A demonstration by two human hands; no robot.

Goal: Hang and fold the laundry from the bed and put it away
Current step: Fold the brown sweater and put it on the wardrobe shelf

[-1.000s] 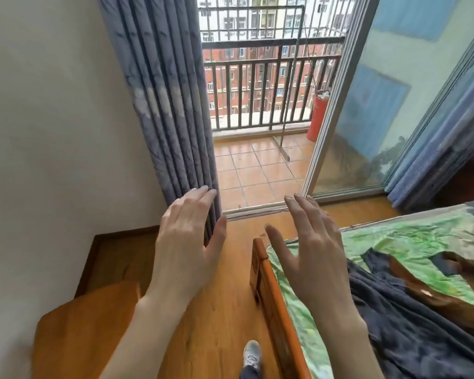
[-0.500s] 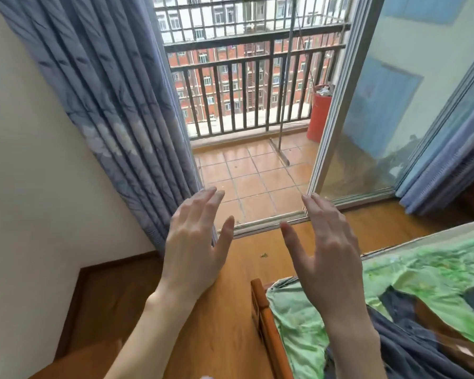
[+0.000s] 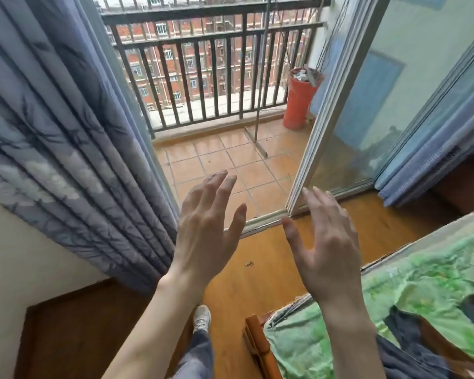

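Head view — left hand point(image 3: 205, 228), right hand point(image 3: 323, 242) raised, fingers spread — empty

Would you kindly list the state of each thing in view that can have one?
left hand: open, holding nothing
right hand: open, holding nothing
sliding glass door: open to the balcony
curtain: drawn aside, bunched left of the doorway
dark laundry: lying unfolded on the bed
red bin: upright, full
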